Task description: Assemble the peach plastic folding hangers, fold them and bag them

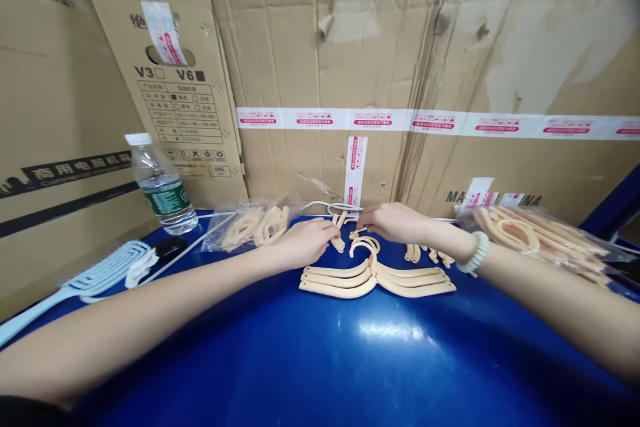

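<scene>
Several beige plastic hangers (340, 287) lie nested on the blue table, hooks pointing away from me. Beyond their left side, my left hand (311, 241) has its fingers closed at the end of a slim beige hanger piece (339, 240). My right hand (391, 222) is behind the hooks, fingertips pinched together near small beige pieces (356, 233); what lies between them is too small to make out. Short beige strips (413, 253) and small hook-like parts (440, 257) lie below my right forearm.
A clear bag of beige parts (245, 227) lies left and another bag of hangers (540, 240) right. A water bottle (167, 197) and a light-blue hairbrush (107, 270) are on the left. Cardboard (320, 67) walls the blue table's (300, 360) back. A white cable (320, 204) runs behind.
</scene>
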Tool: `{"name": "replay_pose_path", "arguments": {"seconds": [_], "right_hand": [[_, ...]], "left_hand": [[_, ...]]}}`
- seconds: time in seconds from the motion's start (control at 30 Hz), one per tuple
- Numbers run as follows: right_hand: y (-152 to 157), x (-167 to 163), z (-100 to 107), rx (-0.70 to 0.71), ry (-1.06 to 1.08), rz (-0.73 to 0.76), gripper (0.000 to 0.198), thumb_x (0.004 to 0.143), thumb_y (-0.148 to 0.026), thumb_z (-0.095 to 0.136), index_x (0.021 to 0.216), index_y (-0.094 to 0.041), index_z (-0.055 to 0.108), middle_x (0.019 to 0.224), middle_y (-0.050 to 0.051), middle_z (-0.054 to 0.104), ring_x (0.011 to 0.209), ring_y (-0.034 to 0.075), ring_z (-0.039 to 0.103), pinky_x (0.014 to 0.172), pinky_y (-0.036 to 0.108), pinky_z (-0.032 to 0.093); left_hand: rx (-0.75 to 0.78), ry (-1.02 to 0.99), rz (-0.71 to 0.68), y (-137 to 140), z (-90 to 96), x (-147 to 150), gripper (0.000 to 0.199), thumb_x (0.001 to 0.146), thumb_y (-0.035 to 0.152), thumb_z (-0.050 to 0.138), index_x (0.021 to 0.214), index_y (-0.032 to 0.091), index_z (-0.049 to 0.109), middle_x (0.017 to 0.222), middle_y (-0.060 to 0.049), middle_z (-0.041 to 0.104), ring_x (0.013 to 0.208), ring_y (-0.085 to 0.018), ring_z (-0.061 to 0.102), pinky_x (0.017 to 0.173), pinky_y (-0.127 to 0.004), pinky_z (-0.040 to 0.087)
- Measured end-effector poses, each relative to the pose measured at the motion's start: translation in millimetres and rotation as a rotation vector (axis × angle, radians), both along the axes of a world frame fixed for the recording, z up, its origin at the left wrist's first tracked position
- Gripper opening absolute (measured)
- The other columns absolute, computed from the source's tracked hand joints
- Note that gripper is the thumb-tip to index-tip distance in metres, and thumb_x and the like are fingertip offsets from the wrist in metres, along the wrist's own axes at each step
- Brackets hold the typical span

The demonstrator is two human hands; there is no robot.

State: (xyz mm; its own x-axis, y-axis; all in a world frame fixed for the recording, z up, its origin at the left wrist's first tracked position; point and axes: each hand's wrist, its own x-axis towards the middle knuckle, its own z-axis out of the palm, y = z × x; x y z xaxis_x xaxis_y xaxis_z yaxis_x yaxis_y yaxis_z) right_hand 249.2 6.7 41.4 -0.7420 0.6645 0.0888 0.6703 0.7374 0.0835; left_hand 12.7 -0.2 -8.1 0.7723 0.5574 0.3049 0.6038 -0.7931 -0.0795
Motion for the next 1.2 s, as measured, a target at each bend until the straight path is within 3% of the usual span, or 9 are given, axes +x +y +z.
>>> {"name": "replay_pose_path", "arguments": {"seconds": [0.33,0.5,0.67,0.73,0.83,0.87,0.93,1.07,1.2], "right_hand": [[30,-12,-18,-0.023,0.129,0.097,0.012,0.08,-0.011,0.062,0.079,-0.017,0.073,0.091,0.009,0.068,0.091,0.023,0.063,0.068,0.027,0.043],[33,-4,-20,0.026,0.471,0.074,0.012,0.084,-0.016,0.059,0.083,-0.016,0.072,0.087,0.008,0.063,0.083,0.019,0.06,0.073,0.029,0.044],[-4,-2,-13,0.066,0.902,-0.078,0.027,0.094,-0.036,0.049,0.088,-0.015,0.065,0.063,0.0,0.053,0.057,0.013,0.049,0.054,0.025,0.04],[-32,-3,-11,-0.01,1.052,-0.119,0.029,0.096,-0.039,0.046,0.095,-0.015,0.063,0.057,-0.003,0.049,0.049,0.011,0.045,0.047,0.023,0.037],[-76,-4,-12,-0.396,1.377,-0.161,0.023,0.086,-0.04,0.065,0.09,-0.018,0.065,0.053,-0.003,0.055,0.046,0.01,0.046,0.044,0.022,0.038],[-90,-4,-14,-0.468,1.412,-0.182,0.022,0.085,-0.04,0.067,0.089,-0.018,0.066,0.056,-0.001,0.059,0.047,0.01,0.048,0.044,0.021,0.039],[-112,-2,-22,-0.578,1.471,-0.202,0.018,0.084,-0.037,0.069,0.088,-0.019,0.068,0.064,0.003,0.065,0.054,0.011,0.055,0.046,0.02,0.043],[-137,3,-45,-0.77,1.583,-0.185,0.02,0.087,-0.034,0.065,0.1,-0.022,0.072,0.085,0.007,0.069,0.069,0.015,0.06,0.051,0.022,0.051],[-143,3,-63,-0.763,1.599,-0.175,0.021,0.091,-0.036,0.06,0.104,-0.024,0.071,0.088,0.007,0.067,0.066,0.014,0.06,0.051,0.022,0.052]], "left_hand": [[0.052,0.117,-0.022,5,1.8,-3,0.028,0.086,0.003,0.049,0.105,0.018,0.064,0.109,-0.009,0.065,0.1,-0.025,0.063,0.087,-0.039,0.049],[0.073,0.13,-0.1,9,3.8,-5,0.036,0.085,-0.001,0.047,0.107,0.021,0.064,0.116,-0.008,0.063,0.108,-0.025,0.06,0.087,-0.038,0.048],[0.096,-0.023,-0.146,4,2.7,-4,0.031,0.086,-0.003,0.043,0.1,0.016,0.063,0.109,-0.009,0.066,0.102,-0.025,0.062,0.085,-0.038,0.048],[0.1,-0.144,-0.145,-8,-0.2,-4,0.028,0.09,0.0,0.038,0.102,0.014,0.06,0.109,-0.011,0.066,0.098,-0.023,0.063,0.084,-0.038,0.049],[0.07,-0.33,-0.168,-36,-2.5,-1,0.024,0.097,0.008,0.033,0.104,0.011,0.056,0.104,-0.012,0.064,0.099,-0.019,0.061,0.085,-0.033,0.051],[0.037,-0.406,-0.176,-47,-2.3,1,0.024,0.098,0.01,0.032,0.106,0.011,0.055,0.102,-0.012,0.064,0.098,-0.018,0.061,0.085,-0.031,0.051],[-0.233,-0.692,-0.205,-68,-0.8,6,0.018,0.097,0.014,0.042,0.106,0.013,0.058,0.103,-0.01,0.064,0.093,-0.016,0.062,0.079,-0.027,0.053],[-0.671,-0.961,-0.132,-91,-0.2,20,0.014,0.092,0.02,0.055,0.093,0.016,0.069,0.105,-0.008,0.066,0.098,-0.017,0.064,0.082,-0.025,0.054],[-0.926,-1.098,-0.094,-94,-5.3,29,0.004,0.084,0.018,0.066,0.081,0.016,0.069,0.1,-0.004,0.06,0.09,-0.014,0.065,0.079,-0.024,0.055]]}}
